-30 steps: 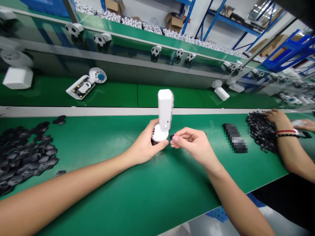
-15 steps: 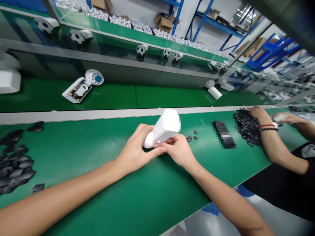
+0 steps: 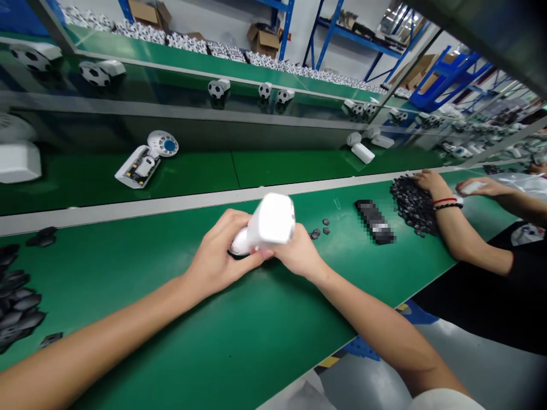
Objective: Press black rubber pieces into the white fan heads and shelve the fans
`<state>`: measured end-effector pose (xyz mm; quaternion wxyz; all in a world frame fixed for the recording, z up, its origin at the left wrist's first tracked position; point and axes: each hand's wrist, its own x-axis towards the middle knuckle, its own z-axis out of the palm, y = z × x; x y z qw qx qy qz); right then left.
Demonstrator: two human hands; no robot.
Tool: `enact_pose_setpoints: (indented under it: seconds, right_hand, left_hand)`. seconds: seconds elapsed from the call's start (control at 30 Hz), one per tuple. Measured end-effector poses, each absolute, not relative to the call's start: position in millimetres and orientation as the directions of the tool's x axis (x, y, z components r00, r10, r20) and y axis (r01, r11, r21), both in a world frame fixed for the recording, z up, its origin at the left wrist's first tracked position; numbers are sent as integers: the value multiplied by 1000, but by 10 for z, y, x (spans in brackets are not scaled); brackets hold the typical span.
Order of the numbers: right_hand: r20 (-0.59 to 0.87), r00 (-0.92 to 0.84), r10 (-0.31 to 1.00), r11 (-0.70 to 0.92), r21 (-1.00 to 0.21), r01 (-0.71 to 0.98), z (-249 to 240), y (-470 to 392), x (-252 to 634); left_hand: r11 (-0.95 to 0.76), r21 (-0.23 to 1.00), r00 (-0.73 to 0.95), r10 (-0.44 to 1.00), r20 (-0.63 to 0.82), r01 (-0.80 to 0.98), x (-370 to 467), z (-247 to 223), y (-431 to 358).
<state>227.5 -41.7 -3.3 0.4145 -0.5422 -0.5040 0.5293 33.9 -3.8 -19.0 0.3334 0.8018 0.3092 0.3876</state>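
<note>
A white plastic device [image 3: 272,219] with a rounded head is held above the green table [image 3: 239,341]. My left hand [image 3: 222,250] is wrapped round its rounded end at the left. My right hand [image 3: 299,250] grips the wide body from the right and below, with most of its fingers hidden behind the device. Both thumbs are close together under the near side. Just right of my right hand lie a few small black pieces [image 3: 326,230].
Black parts [image 3: 19,310] are piled at the left. A dark pixelated item [image 3: 376,222] and a black heap [image 3: 412,205] lie right, near a co-worker's hands [image 3: 431,185]. An opened white device [image 3: 141,166] rests on the belt [image 3: 205,165] behind; soccer-ball pieces [image 3: 219,89] stand above.
The view has shifted, so most of the scene sits further left. The held device is tilted more upright, and my right hand's fingers have gone further behind it.
</note>
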Motion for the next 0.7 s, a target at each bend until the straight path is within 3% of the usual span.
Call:
enact_pose_setpoints:
  seconds: [0.1, 0.2, 0.3, 0.4, 0.53, 0.6, 0.7]
  right_hand:
    - [-98, -49, 994, -97, -995, 30, -92, -293, 2463]
    - [71, 112, 991, 45, -976, 215, -137, -154, 2809]
    - [157, 176, 972, 67, -900, 432, -185, -55, 3102]
    - [159, 143, 977, 72, -874, 480, -221, -27, 3196]
    - [131, 80, 988, 72, -857, 511, -239, -69, 3154]
    - [125, 56, 991, 77, -848, 525, -241, -85, 3139]
    - [122, 28, 992, 87, -835, 543, -237, -92, 3126]
  left_hand:
    - [-316, 922, 572, 808, 137, 226, 353, -161, 95]
    - [-195, 903, 545, 837, -50, 382, 407, -80, 474]
    - [-257, 774, 357, 933, 44, 578, 455, 51, 1055]
    - [-260, 607, 192, 966, 176, 751, 435, 161, 1565]
    - [-215, 451, 100, 959, 264, 866, 256, 195, 1884]
    - [-144, 428, 53, 975, 216, 892, 90, 197, 1959]
    - [-10, 454, 4, 1000, 13, 891, -177, 234, 2033]
